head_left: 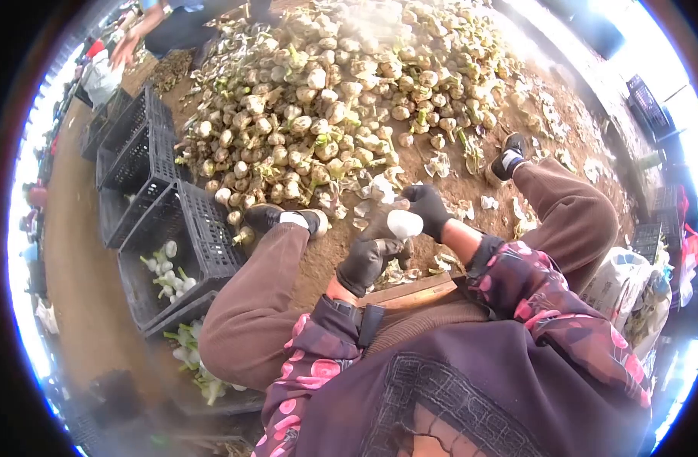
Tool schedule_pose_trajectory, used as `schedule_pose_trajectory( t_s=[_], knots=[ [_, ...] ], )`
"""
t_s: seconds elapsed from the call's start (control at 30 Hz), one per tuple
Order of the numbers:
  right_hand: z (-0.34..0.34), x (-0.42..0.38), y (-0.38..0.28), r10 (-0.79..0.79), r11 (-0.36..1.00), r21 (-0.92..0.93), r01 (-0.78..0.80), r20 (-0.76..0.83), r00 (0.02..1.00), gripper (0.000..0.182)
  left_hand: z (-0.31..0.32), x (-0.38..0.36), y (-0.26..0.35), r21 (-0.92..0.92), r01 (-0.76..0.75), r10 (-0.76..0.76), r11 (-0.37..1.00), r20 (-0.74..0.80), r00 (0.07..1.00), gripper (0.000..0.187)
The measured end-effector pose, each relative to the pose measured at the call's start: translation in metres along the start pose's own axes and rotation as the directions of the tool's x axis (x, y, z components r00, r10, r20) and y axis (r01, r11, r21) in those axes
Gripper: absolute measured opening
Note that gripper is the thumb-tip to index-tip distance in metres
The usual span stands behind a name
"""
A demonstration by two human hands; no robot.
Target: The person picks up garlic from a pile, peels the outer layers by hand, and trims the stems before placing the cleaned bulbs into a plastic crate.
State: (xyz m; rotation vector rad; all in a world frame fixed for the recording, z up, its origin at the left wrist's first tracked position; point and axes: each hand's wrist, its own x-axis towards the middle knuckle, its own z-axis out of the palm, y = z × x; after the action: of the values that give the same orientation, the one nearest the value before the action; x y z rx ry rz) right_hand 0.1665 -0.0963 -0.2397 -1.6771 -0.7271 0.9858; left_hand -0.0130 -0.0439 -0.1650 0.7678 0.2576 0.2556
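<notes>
hands point(364, 264) curled: left grips a white bulb point(404, 224); right touches it, grip unclear.

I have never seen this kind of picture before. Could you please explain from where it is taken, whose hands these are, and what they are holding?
There is no robot here. A seated person wears a camera on the head, looking forward and down, so you see their own lap and legs. The wide lens makes everything look curved.

The left hand and right hand are in dark gloves. The left one holds a white bulb; the right is close beside it, but its grip is hard to make out.

On the bare ground ahead lies a large heap of garlic-like bulbs. To the left stand black crates, some with whiter bulbs inside.
</notes>
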Motion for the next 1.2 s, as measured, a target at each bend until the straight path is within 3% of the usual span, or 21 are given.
schedule_pose_trajectory(
  t_s=[0.1,0.13,0.2,0.23,0.3,0.33,0.4,0.43,0.47,0.5,0.53,0.63,0.67,0.73,0.83,0.93,1.0,1.07,1.1,1.13,1.2],
  knots=[
    [0.012,0.015,-0.004,-0.039,0.947,0.296,0.123,-0.272,0.961,0.018,-0.014,0.003,-0.014,-0.063,-0.099,0.106,0.993,0.114,0.988,0.053],
    [0.005,0.023,0.005,-0.210,0.974,-0.133,0.182,-0.253,0.944,0.013,-0.021,0.005,-0.015,-0.066,-0.124,0.134,0.990,0.171,0.976,0.049],
    [-0.007,0.025,0.032,-0.286,0.615,-0.724,0.312,0.164,0.944,0.015,-0.020,0.002,-0.010,0.186,-0.155,0.174,0.970,-0.088,0.981,0.037],
    [-0.010,0.035,0.027,0.360,0.370,-0.893,0.255,0.391,0.847,0.030,-0.025,-0.001,-0.009,0.216,-0.160,0.197,0.963,-0.161,0.967,0.032],
    [-0.013,0.022,0.032,0.356,0.229,-0.876,0.424,0.481,0.801,0.034,-0.040,-0.011,0.011,0.317,-0.098,0.219,0.943,-0.374,0.901,0.033],
    [-0.020,0.031,0.046,0.364,0.257,-0.910,0.325,0.403,0.840,0.036,-0.044,-0.017,0.026,0.482,-0.103,0.349,0.870,-0.455,0.819,0.030],
    [-0.035,0.059,0.064,0.443,0.290,-0.937,0.192,0.310,0.842,0.041,-0.089,-0.038,0.051,-0.166,-0.477,0.293,0.863,-0.603,0.742,0.029],
    [-0.048,0.063,0.049,0.356,0.525,-0.847,-0.086,0.126,0.926,0.040,-0.114,-0.056,0.063,-0.401,-0.629,0.296,0.666,-0.632,0.716,0.029],
    [-0.051,0.073,0.061,0.307,0.493,-0.865,-0.096,0.070,0.949,0.030,-0.135,-0.070,0.074,-0.555,-0.727,0.265,0.405,-0.690,0.674,0.028],
    [-0.061,0.085,0.036,0.147,0.671,-0.673,-0.313,-0.292,0.945,0.025,-0.130,-0.072,0.090,0.120,-0.841,0.484,0.528,-0.856,0.181,0.033],
    [-0.069,0.102,0.039,-0.012,0.710,-0.627,-0.320,-0.465,0.885,0.022,-0.131,-0.067,0.097,0.276,-0.803,0.443,0.529,-0.896,-0.016,0.032],
    [-0.100,0.150,0.052,-0.338,0.756,-0.612,-0.232,-0.669,0.662,0.037,-0.133,-0.043,0.085,0.287,-0.735,0.469,0.614,-0.882,0.048,0.032],
    [-0.110,0.165,0.061,-0.416,0.687,-0.690,-0.227,-0.630,0.656,0.033,-0.124,-0.031,0.079,0.232,-0.671,0.479,0.705,-0.853,0.209,0.034],
    [-0.138,0.188,0.092,0.018,0.759,-0.563,-0.328,-0.486,0.874,0.029,-0.103,-0.007,0.066,0.209,-0.470,0.416,0.858,-0.819,0.395,0.037],
    [-0.112,0.162,0.050,-0.157,0.757,-0.635,-0.155,-0.407,0.900,0.024,-0.079,0.014,0.053,0.371,-0.029,0.293,0.928,-0.681,0.671,0.046],
    [-0.079,0.133,0.021,-0.193,0.845,-0.515,0.142,-0.047,0.980,0.023,-0.098,0.027,-0.010,0.384,-0.073,0.289,0.920,-0.543,0.788,0.054],
    [-0.044,0.112,-0.018,0.007,0.955,-0.290,0.067,0.244,0.970,0.020,-0.086,0.031,-0.017,0.520,0.036,0.262,0.853,-0.488,0.832,0.051],
    [-0.007,0.086,-0.049,-0.050,0.997,-0.030,0.072,0.456,0.889,0.017,-0.084,0.030,-0.027,0.687,0.032,0.355,0.726,-0.415,0.838,0.045],
    [0.003,0.075,-0.059,-0.059,0.987,-0.093,0.129,0.538,0.841,0.017,-0.080,0.028,-0.028,0.467,-0.014,0.268,0.884,-0.483,0.833,0.040],
    [0.012,0.059,-0.075,-0.022,0.959,-0.220,0.176,0.563,0.826,0.017,-0.075,0.026,-0.025,0.213,-0.064,0.169,0.975,-0.521,0.837,0.036],
    [0.026,0.039,-0.074,-0.123,0.990,-0.010,0.142,0.443,0.888,0.022,-0.076,0.018,-0.016,0.448,-0.031,0.283,0.894,-0.508,0.813,0.031]
  ],
)
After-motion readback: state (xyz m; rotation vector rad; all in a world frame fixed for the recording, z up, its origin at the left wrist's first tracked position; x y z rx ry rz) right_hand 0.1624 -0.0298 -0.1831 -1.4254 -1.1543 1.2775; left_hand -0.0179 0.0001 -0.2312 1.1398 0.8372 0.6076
